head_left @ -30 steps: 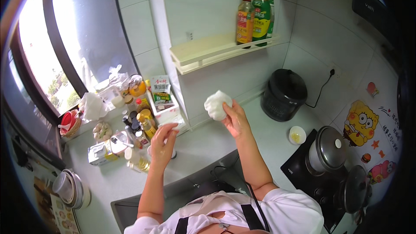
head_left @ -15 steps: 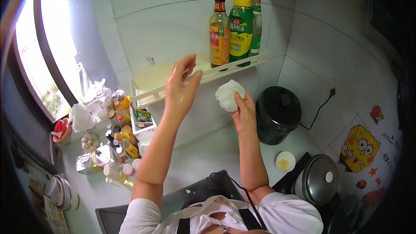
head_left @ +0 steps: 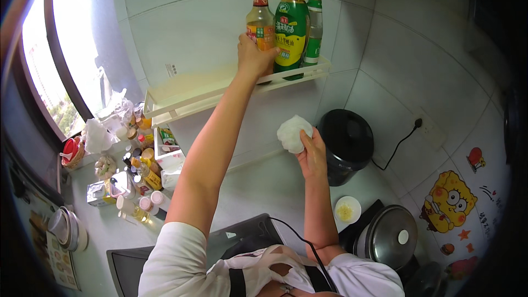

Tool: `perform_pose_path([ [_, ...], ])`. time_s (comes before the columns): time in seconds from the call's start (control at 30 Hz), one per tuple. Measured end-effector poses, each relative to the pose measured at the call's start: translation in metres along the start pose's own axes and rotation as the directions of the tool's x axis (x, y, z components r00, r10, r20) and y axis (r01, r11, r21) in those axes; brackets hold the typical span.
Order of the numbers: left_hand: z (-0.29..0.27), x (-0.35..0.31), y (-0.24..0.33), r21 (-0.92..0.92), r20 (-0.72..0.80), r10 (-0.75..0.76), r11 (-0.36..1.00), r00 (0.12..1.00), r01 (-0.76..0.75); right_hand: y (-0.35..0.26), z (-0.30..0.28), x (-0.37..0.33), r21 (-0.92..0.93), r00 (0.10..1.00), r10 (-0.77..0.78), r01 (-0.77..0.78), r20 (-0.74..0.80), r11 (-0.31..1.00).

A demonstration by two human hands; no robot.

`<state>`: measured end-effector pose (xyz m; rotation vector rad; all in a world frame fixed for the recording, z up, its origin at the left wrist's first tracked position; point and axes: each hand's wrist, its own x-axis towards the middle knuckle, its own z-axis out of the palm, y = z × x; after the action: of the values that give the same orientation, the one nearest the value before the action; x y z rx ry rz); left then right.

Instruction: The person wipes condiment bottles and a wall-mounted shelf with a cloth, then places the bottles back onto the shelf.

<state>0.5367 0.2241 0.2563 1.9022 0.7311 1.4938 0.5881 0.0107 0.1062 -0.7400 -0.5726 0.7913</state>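
My left hand [head_left: 256, 58] is wrapped round a glass bottle [head_left: 260, 17] with a dark cap and orange label, which stands upright at the white wall rack [head_left: 190, 99]. Beside it on the rack are a green squeeze bottle [head_left: 291, 27] with a yellow cap and a slim clear bottle [head_left: 315, 25] with a green label. Lower down, my right hand [head_left: 313, 157] pinches a bunched white cloth [head_left: 291, 133], held in the air in front of the wall. The hand hides part of the glass bottle's label and its lower body.
A black lidded appliance [head_left: 345, 143] stands right of the cloth, with a small white bowl [head_left: 358, 205] and a lidded pan [head_left: 393, 234] nearer. A cord [head_left: 397, 157] runs to a wall socket. Seasoning bottles [head_left: 146, 173] crowd the counter's left by the window.
My left hand has moved up and right from above the rack and closed round the glass bottle. My right hand still holds the cloth, slightly lower. The view has shifted a little.
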Motion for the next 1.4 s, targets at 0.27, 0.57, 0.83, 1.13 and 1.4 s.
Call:
perform_pose_path([
  [0.27, -0.014, -0.003, 0.022, 0.123, -0.081, 0.067, 0.991, 0.995, -0.056, -0.006, -0.013, -0.006, 0.0, 1.0, 0.003, -0.003, -0.007, 1.0],
  [0.57, -0.091, -0.032, 0.108, -0.289, -0.041, 0.38, 0.881, 0.924, -0.375, 0.002, -0.006, 0.0, -0.008, 0.997, -0.012, 0.012, 0.073, 1.0],
  [0.83, -0.159, -0.148, 0.087, -0.145, 0.277, 0.124, 0.986, 0.953, -0.086, 0.056, 0.007, -0.017, -0.092, 0.97, 0.184, -0.17, 0.162, 0.981],
  [1.13, -0.232, -0.295, -0.021, -0.023, 0.29, -0.225, 0.97, 0.93, 0.241, 0.131, 0.031, -0.05, -0.387, 0.852, 0.473, -0.368, 0.224, 0.846],
  [1.4, -0.295, -0.404, -0.185, 0.212, 0.123, -0.43, 0.892, 0.895, 0.399, 0.211, 0.108, -0.083, -0.604, 0.786, 0.55, -0.3, 0.283, 0.739],
])
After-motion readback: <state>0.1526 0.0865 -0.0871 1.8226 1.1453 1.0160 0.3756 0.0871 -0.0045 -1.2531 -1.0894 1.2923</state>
